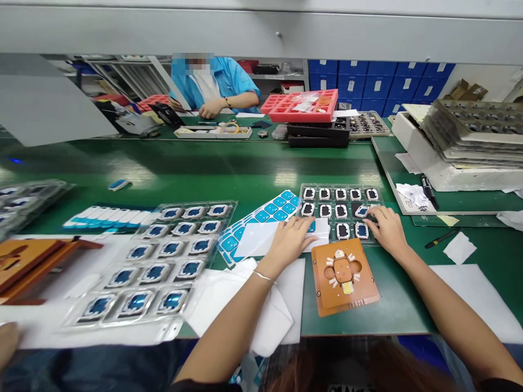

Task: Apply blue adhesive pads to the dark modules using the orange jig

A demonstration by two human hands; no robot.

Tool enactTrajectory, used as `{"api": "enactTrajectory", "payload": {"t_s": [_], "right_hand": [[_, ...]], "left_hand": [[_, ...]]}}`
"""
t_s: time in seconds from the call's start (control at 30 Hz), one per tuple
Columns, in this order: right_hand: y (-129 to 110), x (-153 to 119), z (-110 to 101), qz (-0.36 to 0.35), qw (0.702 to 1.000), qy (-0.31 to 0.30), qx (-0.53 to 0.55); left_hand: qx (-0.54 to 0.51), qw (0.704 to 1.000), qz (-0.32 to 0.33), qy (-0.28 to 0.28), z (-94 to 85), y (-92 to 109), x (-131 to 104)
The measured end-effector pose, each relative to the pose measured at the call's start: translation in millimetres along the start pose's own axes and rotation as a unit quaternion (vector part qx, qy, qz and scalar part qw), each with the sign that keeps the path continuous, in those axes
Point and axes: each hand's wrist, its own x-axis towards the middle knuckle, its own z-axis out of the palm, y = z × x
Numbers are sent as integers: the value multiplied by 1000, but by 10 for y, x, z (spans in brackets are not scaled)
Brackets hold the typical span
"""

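Note:
My left hand point(292, 239) is closed at the edge of a white backing sheet point(257, 239), with a blue sticker point(311, 226) by its fingertips. A printed sheet of blue stickers point(269, 211) lies partly under it. My right hand point(386, 228) pinches a small white-framed housing point(361, 211), tilted in its pocket of a clear plastic tray point(302, 191). Several similar housings with dark faces sit in that tray. Closer to me rests an orange-brown fixture block point(345, 277) with a shaped recess in its middle.
Left of my arms, another clear tray point(229, 209) holds blue-faced housings. White cloths point(261, 316) lie near the front edge. A pen point(442, 238) is at right, below stacked trays point(478, 130). Across the bench sits a person in a blue shirt point(239, 81). Another person's hand point(7, 343) shows at far left.

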Motion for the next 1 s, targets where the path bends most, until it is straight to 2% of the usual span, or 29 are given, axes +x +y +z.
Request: {"api": "enactTrajectory", "payload": {"t_s": [0.13,0.33,0.57,0.73,1.0], "right_hand": [[-26,-26,-16,-40,999,-26,2],[-6,-26,-15,-47,998,-33,2],[-217,-45,-47,-164,977,-127,57],[-260,-49,-49,-157,965,-193,82],[-249,-40,-46,-142,962,-205,112]], "left_hand": [[-4,1000,-11,11,12,-30,27],[-28,999,-10,25,27,-52,51],[-42,998,-17,38,74,-62,60],[-41,998,-23,33,65,-51,83],[-57,998,-15,26,30,-48,77]]}}
